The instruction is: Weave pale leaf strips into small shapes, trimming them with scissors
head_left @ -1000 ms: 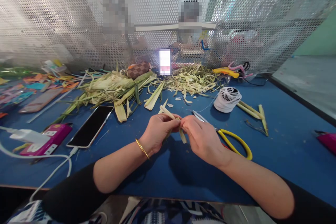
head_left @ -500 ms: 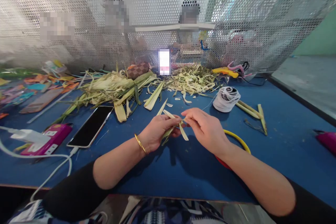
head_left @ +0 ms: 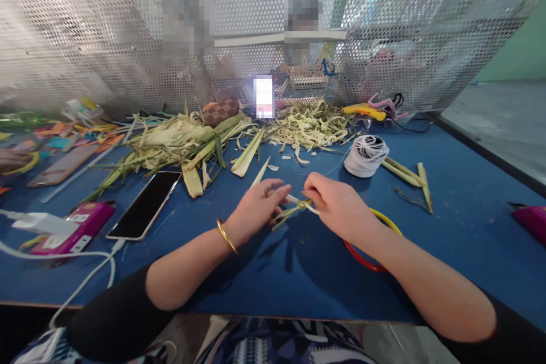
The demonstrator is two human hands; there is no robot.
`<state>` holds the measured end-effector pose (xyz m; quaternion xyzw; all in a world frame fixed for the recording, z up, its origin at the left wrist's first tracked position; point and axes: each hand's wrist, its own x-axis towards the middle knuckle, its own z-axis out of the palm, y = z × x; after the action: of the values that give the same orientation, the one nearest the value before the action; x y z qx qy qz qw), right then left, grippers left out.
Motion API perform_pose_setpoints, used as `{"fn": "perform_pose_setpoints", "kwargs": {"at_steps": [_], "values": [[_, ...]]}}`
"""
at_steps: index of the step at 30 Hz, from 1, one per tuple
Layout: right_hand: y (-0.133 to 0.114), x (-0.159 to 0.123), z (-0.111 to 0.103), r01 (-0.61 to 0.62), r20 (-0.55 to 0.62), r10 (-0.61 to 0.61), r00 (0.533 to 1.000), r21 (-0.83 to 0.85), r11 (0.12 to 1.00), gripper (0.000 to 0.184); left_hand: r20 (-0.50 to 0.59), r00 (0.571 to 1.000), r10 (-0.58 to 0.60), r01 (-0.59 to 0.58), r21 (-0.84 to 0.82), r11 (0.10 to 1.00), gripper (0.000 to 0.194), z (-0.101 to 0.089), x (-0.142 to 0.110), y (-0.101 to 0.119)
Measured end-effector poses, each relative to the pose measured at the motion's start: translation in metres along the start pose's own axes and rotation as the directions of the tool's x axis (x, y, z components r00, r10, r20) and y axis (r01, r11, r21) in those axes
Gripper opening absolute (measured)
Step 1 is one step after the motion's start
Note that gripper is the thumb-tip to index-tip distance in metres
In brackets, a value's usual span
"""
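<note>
Both my hands meet over the middle of the blue table (head_left: 469,193). My left hand (head_left: 256,211), with a gold bangle on its wrist, pinches one end of a thin pale-green palm leaf strip (head_left: 294,209). My right hand (head_left: 336,207) pinches the same strip from the other side, where it looks folded or knotted. Loose ends of the strip hang down towards the table between the hands. Scissors with yellow and red handles (head_left: 375,239) lie under my right wrist, partly hidden.
A pile of palm leaves (head_left: 179,142) and leaf trimmings (head_left: 311,125) lies at the back. A white thread spool (head_left: 365,154) and cut leaf stalks (head_left: 409,176) sit right. A black phone (head_left: 145,205), pink box (head_left: 72,230) and white charger cable lie left. Perforated metal screen behind.
The hands have lowered slightly and drawn a little apart. The leaf strip, held upright before, now lies stretched sideways between them, and the scissors' handles show more under my right wrist.
</note>
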<state>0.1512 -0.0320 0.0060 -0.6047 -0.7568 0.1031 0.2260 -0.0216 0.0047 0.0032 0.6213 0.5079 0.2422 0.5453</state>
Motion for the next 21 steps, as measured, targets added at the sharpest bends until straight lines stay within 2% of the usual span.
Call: {"fn": "perform_pose_setpoints", "kwargs": {"at_steps": [1, 2, 4, 5, 6, 8, 9, 11, 13, 16, 19, 21], "values": [[-0.001, 0.0, -0.002, -0.029, 0.008, 0.029, 1.0, 0.004, 1.0, 0.01, -0.128, 0.978, 0.164, -0.146, 0.141, 0.979, 0.044, -0.001, -0.002, 0.002], [-0.001, 0.0, -0.005, -0.052, 0.012, 0.051, 0.999, 0.007, 0.999, 0.009, -0.214, 0.916, 0.339, -0.276, 0.276, 0.921, 0.043, -0.002, -0.004, 0.003], [-0.003, -0.001, -0.007, -0.08, 0.014, 0.079, 0.997, 0.011, 0.997, 0.009, -0.22, 0.795, 0.565, -0.449, 0.413, 0.792, 0.037, -0.002, -0.01, 0.008], [-0.003, -0.001, -0.007, -0.088, 0.02, 0.087, 0.996, 0.011, 0.996, 0.009, -0.147, 0.785, 0.601, -0.505, 0.411, 0.759, 0.037, -0.002, -0.013, 0.01], [-0.004, 0.0, -0.007, -0.094, 0.028, 0.094, 0.995, 0.009, 0.996, 0.009, -0.053, 0.81, 0.584, -0.525, 0.379, 0.763, 0.04, -0.001, -0.015, 0.011], [-0.005, 0.0, -0.005, -0.105, 0.058, 0.104, 0.993, 0.001, 0.995, 0.009, 0.049, 0.886, 0.46, -0.451, 0.318, 0.834, 0.045, 0.001, -0.018, 0.01], [-0.006, 0.001, -0.004, -0.108, 0.073, 0.108, 0.991, -0.001, 0.994, 0.009, 0.054, 0.92, 0.389, -0.387, 0.296, 0.874, 0.046, 0.003, -0.018, 0.009], [-0.007, 0.002, -0.001, -0.107, 0.098, 0.106, 0.989, 0.003, 0.994, 0.01, 0.004, 0.954, 0.3, -0.292, 0.252, 0.923, 0.039, 0.005, -0.016, 0.005], [-0.009, 0.004, -0.001, -0.104, 0.104, 0.102, 0.989, 0.014, 0.994, 0.009, -0.021, 0.965, 0.26, -0.251, 0.186, 0.95, 0.03, 0.007, -0.013, 0.003], [-0.013, 0.008, -0.004, -0.104, 0.082, 0.1, 0.992, 0.049, 0.993, 0.01, 0.051, 0.983, 0.178, -0.175, -0.055, 0.983, 0.017, 0.009, -0.012, 0.003], [-0.014, 0.012, -0.008, -0.093, 0.055, 0.084, 0.995, 0.171, 0.981, 0.015, 0.156, 0.986, 0.058, -0.003, -0.329, 0.944, 0.015, 0.01, -0.014, 0.007], [-0.011, 0.014, -0.007, -0.066, 0.036, 0.059, 0.998, 0.28, 0.958, 0.015, 0.197, 0.98, -0.031, 0.109, -0.401, 0.91, 0.014, 0.009, -0.015, 0.008]]}}
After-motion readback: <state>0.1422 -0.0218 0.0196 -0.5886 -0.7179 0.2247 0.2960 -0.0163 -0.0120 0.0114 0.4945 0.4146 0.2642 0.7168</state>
